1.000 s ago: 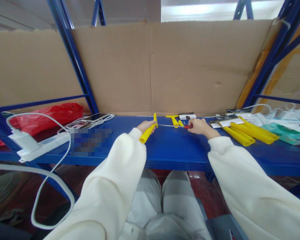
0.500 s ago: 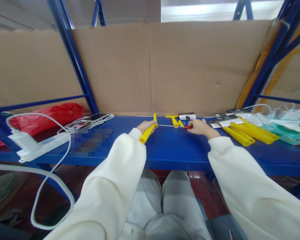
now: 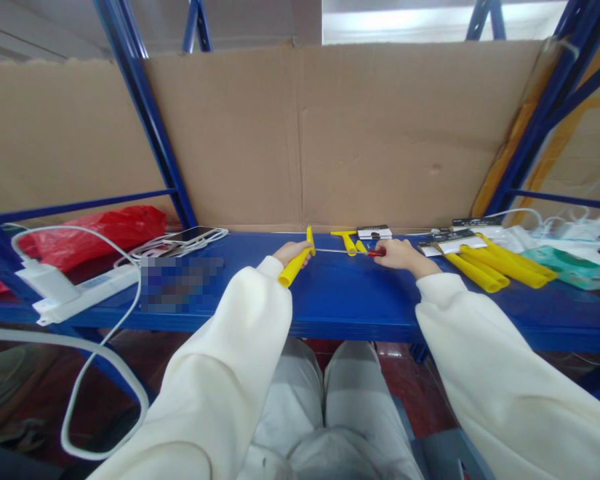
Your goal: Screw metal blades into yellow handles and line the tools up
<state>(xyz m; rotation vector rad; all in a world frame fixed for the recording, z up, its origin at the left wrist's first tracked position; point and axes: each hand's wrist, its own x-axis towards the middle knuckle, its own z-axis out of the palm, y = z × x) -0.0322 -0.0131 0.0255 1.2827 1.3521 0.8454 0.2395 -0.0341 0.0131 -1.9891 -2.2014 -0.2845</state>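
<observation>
Right now, the left hand (image 3: 293, 253) has its fingers wrapped around a yellow T-shaped tool (image 3: 291, 268), up above the blue table (image 3: 353, 290). Its fat, round end points back toward the person, and the fingers hide some of its middle. The right hand (image 3: 395, 255) has its fingers curled tight on the red handle of a thin metal rod (image 3: 343, 251), maybe a screwdriver. Most of the handle is hidden in that hand. The rod runs sideways to the yellow tool, but its tip is too small to see, so I can't tell if it goes inside or only touches.

Behind the rod lies another yellow T-shaped piece (image 3: 349, 241), near a black and white card (image 3: 375, 232). A small yellow bit (image 3: 361, 246) beside it is partly covered. To the right are yellow tubes (image 3: 487, 263) next to a green packet (image 3: 570, 267). To the left sit a red bag (image 3: 100, 230) and a white power strip (image 3: 87, 293). Big blurry squares (image 3: 180, 285) hide something there. The right sleeve (image 3: 510, 360) is cut off by the edge.
</observation>
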